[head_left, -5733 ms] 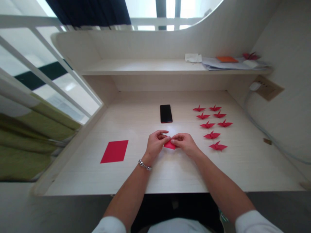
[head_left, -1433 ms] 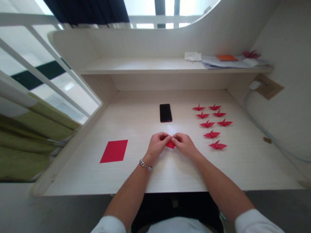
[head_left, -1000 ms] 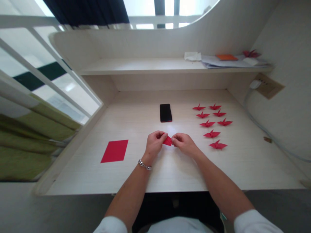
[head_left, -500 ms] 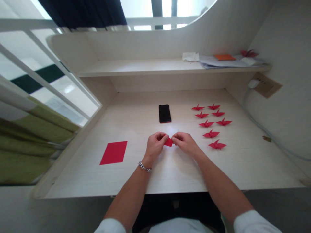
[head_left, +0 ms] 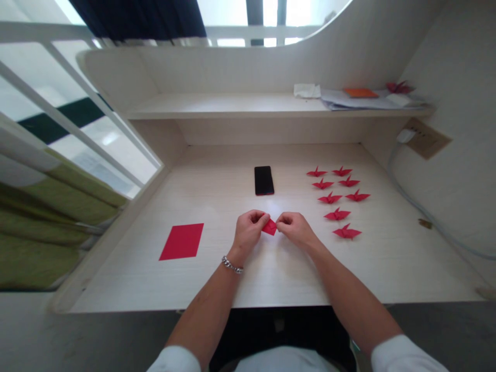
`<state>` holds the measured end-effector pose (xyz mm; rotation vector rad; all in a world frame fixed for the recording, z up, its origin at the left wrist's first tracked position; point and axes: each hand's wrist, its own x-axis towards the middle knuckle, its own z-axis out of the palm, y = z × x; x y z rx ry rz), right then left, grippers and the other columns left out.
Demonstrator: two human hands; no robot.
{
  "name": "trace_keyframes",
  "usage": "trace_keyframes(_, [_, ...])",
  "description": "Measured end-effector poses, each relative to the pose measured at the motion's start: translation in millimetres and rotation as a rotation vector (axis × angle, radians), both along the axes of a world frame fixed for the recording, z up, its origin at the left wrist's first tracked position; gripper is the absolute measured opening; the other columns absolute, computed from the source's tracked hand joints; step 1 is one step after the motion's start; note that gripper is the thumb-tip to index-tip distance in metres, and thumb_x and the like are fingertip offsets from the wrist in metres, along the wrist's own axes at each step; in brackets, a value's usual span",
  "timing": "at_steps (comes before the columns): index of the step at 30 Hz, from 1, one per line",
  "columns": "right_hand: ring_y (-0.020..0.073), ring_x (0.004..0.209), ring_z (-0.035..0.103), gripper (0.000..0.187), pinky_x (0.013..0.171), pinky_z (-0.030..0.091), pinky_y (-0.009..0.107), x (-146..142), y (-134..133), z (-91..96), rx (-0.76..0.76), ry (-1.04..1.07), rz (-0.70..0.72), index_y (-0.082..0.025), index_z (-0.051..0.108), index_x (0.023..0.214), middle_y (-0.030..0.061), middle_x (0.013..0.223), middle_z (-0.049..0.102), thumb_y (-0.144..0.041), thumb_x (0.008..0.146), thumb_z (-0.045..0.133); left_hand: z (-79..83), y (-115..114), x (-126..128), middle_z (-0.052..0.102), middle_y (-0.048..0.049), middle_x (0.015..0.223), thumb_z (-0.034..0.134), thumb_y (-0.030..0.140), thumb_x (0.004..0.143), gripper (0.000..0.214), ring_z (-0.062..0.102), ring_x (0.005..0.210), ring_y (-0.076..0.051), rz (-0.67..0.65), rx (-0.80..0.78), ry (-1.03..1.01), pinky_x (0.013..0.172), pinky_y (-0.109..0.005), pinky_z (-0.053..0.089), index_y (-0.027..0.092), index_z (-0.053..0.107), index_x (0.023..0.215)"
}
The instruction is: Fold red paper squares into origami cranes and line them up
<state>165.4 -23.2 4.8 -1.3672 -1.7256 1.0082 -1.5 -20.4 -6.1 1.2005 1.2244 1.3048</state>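
Paper in a flat red sheet [head_left: 181, 241] lies on the left part of the pale wooden desk [head_left: 406, 253], well apart from the hands. Next along comes the left hand [head_left: 248, 231], a metal bracelet [head_left: 232, 265] at its wrist, its fingers curled in and pinching the left edge of a small folded red piece [head_left: 269, 227]. That piece sits at the middle of the desk, near the front, between the two hands; whether it touches the wood or is lifted just off it cannot be told. Behind it, farther back on the desk, a black phone [head_left: 264, 180] lies face up and untouched. The right hand [head_left: 296, 230] mirrors the left, fingers bent and closed on the right edge of the same folded piece, so both hands grip it at once. To the right, eight finished red paper cranes [head_left: 337, 214] stand in two loose columns, near the right hand but clear of it. Above, on the right end of the shelf [head_left: 217, 106], rests a pile of papers [head_left: 341, 102] with an orange pad [head_left: 361, 93] on top. At the far right a wall socket [head_left: 426, 138] holds a white plug, and its cable [head_left: 422, 209] trails down along the wall.
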Motion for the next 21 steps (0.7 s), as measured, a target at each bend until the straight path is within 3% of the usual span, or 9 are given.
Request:
trace_keyframes(5, [0.0137, 0.056, 0.053, 0.011, 0.053, 0.038, 0.024, 9.4, 3.9, -3.9, -0.056, 0.076, -0.049, -0.017, 0.065, 0.065, 0.0006, 0.059, 0.063, -0.020, 0.067, 0.055, -2.2, 7.8, -15.7, 0.068, -0.0043, 0.069, 0.076, 0.036, 0.067, 0.027, 0.061, 0.060, -0.013, 0.184, 0.016, -0.117, 0.060, -0.025, 0.048, 0.012, 0.068, 0.076])
trace_keyframes(10, [0.0148, 0.065, 0.056, 0.023, 0.059, 0.043, 0.025, 1.2, 4.8, -3.9, -0.045, 0.242, -0.004, -0.017, 0.066, 0.083, 0.0027, 0.073, 0.066, -0.038, 0.077, 0.059, -2.4, 4.3, -4.1, 0.068, -0.0034, 0.070, 0.076, 0.037, 0.067, 0.026, 0.060, 0.061, -0.012, 0.070, -0.023, -0.117, 0.058, -0.024, 0.047, 0.013, 0.069, 0.076])
trace_keyframes(14, [0.0129, 0.061, 0.052, 0.022, 0.058, 0.041, 0.024, -3.0, 1.4, -3.0, 0.008, 0.183, 0.039, -0.017, 0.063, 0.074, -0.0001, 0.065, 0.061, -0.038, 0.079, 0.059, 0.1, 0.4, 5.4, 0.067, -0.0033, 0.069, 0.076, 0.036, 0.067, 0.025, 0.058, 0.062, -0.012, -0.039, -0.054, -0.114, 0.059, -0.023, 0.046, 0.013, 0.070, 0.073])
trace_keyframes(21, [0.0118, 0.053, 0.049, 0.024, 0.052, 0.037, 0.024, -1.3, 4.0, -6.5, -0.066, 0.331, 0.014, -0.016, 0.063, 0.069, -0.0013, 0.057, 0.058, -0.039, 0.077, 0.063, 4.8, 3.3, -1.9, 0.067, -0.0053, 0.073, 0.067, 0.050, 0.074, 0.037, 0.060, 0.062, -0.012, -0.030, -0.149, -0.309, 0.059, -0.024, 0.047, 0.013, 0.068, 0.082])
